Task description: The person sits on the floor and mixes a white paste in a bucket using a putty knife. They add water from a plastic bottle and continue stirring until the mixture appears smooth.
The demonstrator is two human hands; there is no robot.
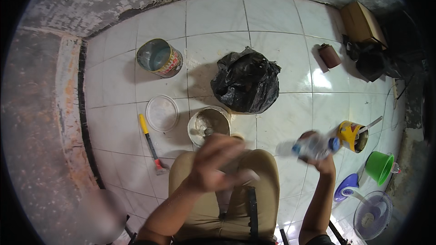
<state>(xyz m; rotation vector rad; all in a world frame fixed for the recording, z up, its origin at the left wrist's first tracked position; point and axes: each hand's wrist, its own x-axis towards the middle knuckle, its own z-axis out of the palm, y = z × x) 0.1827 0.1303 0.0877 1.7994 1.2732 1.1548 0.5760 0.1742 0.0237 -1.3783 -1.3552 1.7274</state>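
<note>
My right hand (pixel 322 165) grips a clear plastic bottle (pixel 316 147) with a blue cap, held on its side and blurred by motion. Over my lap, my left hand (pixel 214 166) is blurred too; its thumb stands apart from the fingers, and I see nothing held in it. Just beyond that hand is a whitish tub (pixel 195 132) with pale residue inside, its near edge partly covered by my fingers. Beside the tub, a small round item (pixel 237 136) with a yellowish rim is mostly hidden. A round, pale lid (pixel 162 113) lies flat to the left.
A scraper (pixel 150 143) lies left; a tin of liquid (pixel 172 63) stands farther off. Ahead is a black plastic bag (pixel 247 81). Rightward are a yellow can (pixel 347 134) with a stick, a green bucket (pixel 376 166), a fan (pixel 373 215), a brown roll (pixel 329 56) and a cardboard box (pixel 361 20).
</note>
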